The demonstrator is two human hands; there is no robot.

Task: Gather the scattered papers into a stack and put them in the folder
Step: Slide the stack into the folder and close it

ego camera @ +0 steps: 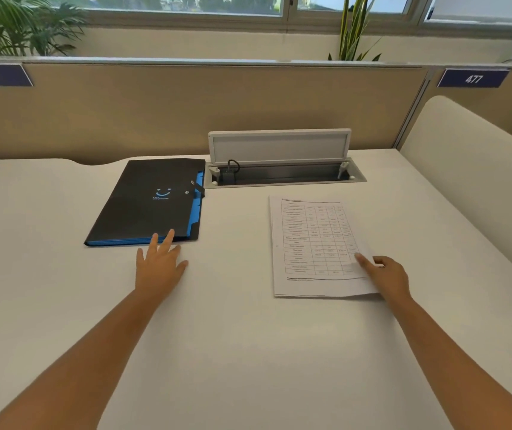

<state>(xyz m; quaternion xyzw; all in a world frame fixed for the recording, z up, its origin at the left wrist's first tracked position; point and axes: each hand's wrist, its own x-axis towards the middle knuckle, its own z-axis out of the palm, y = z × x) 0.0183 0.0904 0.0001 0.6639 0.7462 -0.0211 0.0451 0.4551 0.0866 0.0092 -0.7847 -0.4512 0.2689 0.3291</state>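
A black folder point(147, 201) with blue inner dividers lies closed on the white desk, left of centre. My left hand point(158, 265) is flat and open just in front of it, its fingertips touching the folder's near edge. A stack of white papers point(313, 243) printed with a table lies to the right. My right hand point(385, 276) rests on the stack's near right corner, index finger on top and thumb at the edge; whether it grips the sheets is unclear.
An open cable hatch point(282, 175) with a raised lid and a plug sits at the back of the desk point(248, 352). A beige partition stands behind it. A white rounded divider point(471, 181) borders the right side.
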